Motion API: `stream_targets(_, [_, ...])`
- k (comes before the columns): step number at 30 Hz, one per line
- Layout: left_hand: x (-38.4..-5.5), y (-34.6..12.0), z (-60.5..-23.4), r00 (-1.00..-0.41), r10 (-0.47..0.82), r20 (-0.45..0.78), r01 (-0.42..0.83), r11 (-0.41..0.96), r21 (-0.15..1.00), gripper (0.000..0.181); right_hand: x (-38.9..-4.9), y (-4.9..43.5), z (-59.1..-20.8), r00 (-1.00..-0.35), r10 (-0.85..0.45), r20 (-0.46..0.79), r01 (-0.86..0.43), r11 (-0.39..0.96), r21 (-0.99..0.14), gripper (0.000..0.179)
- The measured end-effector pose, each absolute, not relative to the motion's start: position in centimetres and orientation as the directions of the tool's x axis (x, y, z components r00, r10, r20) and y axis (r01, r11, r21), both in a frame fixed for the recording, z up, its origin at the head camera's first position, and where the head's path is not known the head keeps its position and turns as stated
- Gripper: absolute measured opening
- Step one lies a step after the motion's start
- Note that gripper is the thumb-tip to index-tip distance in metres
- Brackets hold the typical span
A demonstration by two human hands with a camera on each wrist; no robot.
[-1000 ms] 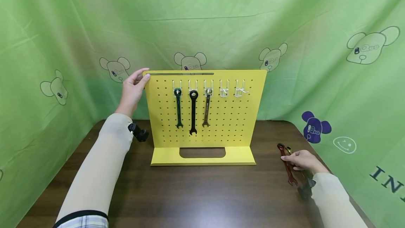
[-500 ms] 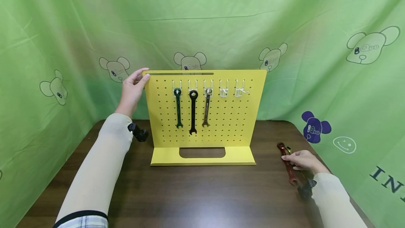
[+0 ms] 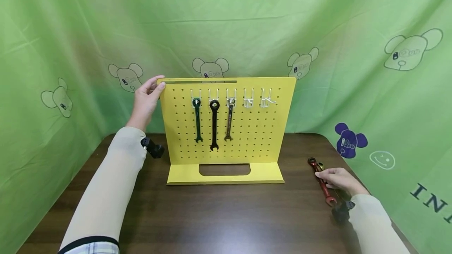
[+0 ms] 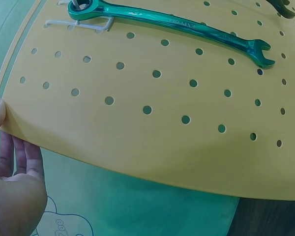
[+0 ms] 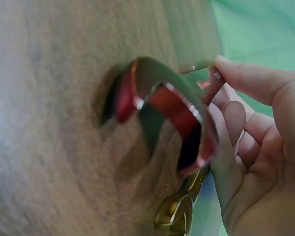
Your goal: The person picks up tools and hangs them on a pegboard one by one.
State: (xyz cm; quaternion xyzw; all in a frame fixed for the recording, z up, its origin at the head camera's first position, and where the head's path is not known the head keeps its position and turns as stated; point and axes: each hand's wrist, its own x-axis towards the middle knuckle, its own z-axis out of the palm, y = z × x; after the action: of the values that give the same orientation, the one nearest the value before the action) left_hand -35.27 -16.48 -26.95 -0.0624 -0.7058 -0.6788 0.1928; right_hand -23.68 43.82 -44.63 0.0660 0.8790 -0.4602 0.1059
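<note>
My left hand grips the upper left corner of a yellow pegboard, thumb in front and fingers behind. Between the thumb and fingers of my right hand is a red wrench, pinched by its shank at the right of the table. Its open end looms large in the right wrist view. A gold wrench lies beside it, partly hidden by the hand. On the pegboard hang a green wrench, a black wrench and a silver wrench, ring ends up.
Two white hooks, the inner hook and the outer hook, hold nothing at the board's right. The outer one's prong points sideways. The board's foot stands on the brown wooden table. Green curtain surrounds the table.
The red wrench has turned slightly in my right hand, its open end now showing more broadly. My left hand keeps its grip on the board. The head view has shifted a little.
</note>
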Motion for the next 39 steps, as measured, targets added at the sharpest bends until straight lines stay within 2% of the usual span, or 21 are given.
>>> stream_targets(10, [-35.3, -16.3, -26.9, -0.914, -0.173, 0.366, 0.355, 0.091, 0.930, 0.035, -23.1, 43.9, -44.4, -0.970, 0.008, -0.241, 0.207, 0.537, -0.817, 0.037])
stream_targets(19, [-35.2, -16.2, -26.7, -0.923, -0.176, 0.342, 0.335, 0.071, 0.940, 0.037, -23.0, 43.7, -43.8, -0.976, -0.005, -0.219, 0.185, 0.518, -0.835, 0.037])
stream_targets(30, [-35.2, -16.4, -26.8, -0.924, -0.184, 0.335, 0.328, 0.070, 0.942, 0.034, -23.1, 42.2, -41.9, -0.990, -0.051, -0.128, 0.082, 0.528, -0.845, 0.027])
stream_targets(39, [-35.2, -16.4, -26.9, -0.923, -0.185, 0.336, 0.328, 0.074, 0.942, 0.034, -23.0, 39.6, -39.9, -0.995, -0.082, -0.049, -0.002, 0.532, -0.846, 0.031])
